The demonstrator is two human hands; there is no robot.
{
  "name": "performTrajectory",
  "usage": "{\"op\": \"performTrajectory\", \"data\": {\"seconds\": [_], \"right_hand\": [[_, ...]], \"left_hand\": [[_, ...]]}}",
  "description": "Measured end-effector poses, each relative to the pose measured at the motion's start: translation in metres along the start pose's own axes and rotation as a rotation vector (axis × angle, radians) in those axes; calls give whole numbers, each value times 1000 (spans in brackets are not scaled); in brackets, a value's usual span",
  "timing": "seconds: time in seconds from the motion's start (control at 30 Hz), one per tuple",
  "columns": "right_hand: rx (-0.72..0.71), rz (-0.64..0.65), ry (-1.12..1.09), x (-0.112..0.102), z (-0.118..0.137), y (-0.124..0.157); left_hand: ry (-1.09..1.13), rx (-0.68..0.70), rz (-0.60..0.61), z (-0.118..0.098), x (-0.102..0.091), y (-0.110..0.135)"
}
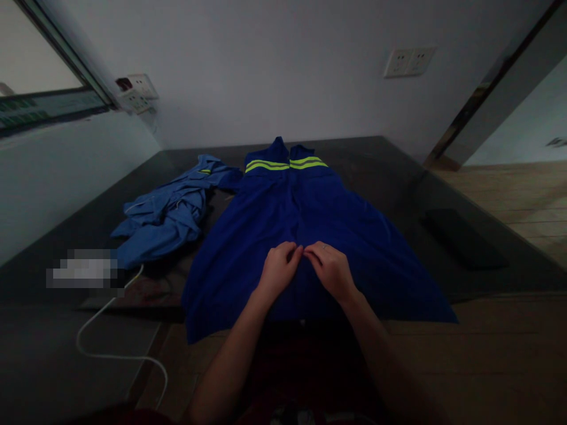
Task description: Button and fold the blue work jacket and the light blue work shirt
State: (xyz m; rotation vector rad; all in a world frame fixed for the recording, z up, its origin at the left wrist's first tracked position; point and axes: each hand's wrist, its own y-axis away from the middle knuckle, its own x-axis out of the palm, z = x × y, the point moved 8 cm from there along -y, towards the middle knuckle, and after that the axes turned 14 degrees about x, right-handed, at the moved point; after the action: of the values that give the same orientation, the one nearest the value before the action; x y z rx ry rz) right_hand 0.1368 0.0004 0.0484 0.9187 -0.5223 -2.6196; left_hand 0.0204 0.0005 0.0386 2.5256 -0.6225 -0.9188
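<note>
A dark blue work garment [274, 230] with yellow-green reflective bands lies spread flat on the dark table [398, 177], its banded end pointing away from me. My left hand [280, 267] and my right hand [328, 267] meet at the garment's middle near its front edge. Both have their fingers curled and pinched on the fabric, fingertips nearly touching each other. A ring shows on my right hand.
A lighter blue garment [170, 212] lies crumpled to the left. A white cable [101, 330] loops over the table's left front beside a blurred patch. A flat black object [463, 236] lies on the right. Wall sockets [407, 61] sit on the back wall.
</note>
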Motion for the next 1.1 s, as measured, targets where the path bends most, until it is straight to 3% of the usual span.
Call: {"op": "performTrajectory", "data": {"seconds": [0.33, 0.73, 0.93, 1.1], "right_hand": [[-24, 21, -43, -2, 4, 1], [-4, 31, 6, -3, 3, -1], [23, 149, 99, 10, 0, -3], [49, 152, 63, 10, -2, -4]], "left_hand": [[227, -114, 12, 12, 4, 1], [259, -180, -2, 15, 4, 4], [189, -125, -23, 10, 1, 3], [129, -70, -8, 6, 2, 3]]}}
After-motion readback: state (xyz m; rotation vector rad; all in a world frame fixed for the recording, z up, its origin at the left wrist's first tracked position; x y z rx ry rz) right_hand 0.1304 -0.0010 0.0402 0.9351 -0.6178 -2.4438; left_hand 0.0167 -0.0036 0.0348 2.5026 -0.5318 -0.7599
